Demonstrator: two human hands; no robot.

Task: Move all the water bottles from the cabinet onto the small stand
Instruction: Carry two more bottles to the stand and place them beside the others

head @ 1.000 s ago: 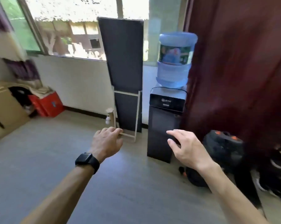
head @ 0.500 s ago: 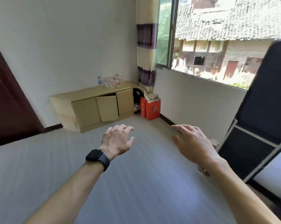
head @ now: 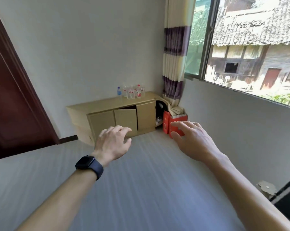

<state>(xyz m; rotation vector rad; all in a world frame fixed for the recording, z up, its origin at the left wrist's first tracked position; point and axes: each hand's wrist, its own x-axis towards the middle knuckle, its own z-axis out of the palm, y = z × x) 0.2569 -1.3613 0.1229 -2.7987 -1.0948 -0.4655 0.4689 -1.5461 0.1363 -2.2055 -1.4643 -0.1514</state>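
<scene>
Guessing we're approaching the cabinet (head: 121, 115) here, bottles (head: 131, 92) sitting on its top near the right end, left hand (head: 113, 144) and right hand (head: 191, 141) hovering short of it, grip released, so probably walking up and grabbing one next.

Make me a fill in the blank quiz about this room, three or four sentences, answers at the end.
1. The ____ stand on top of the cabinet.
2. The watch is on the ____ wrist.
3. A ____ box sits beside the cabinet.
4. The left hand and right hand hold ____.
Missing words: bottles, left, red, nothing.
</scene>
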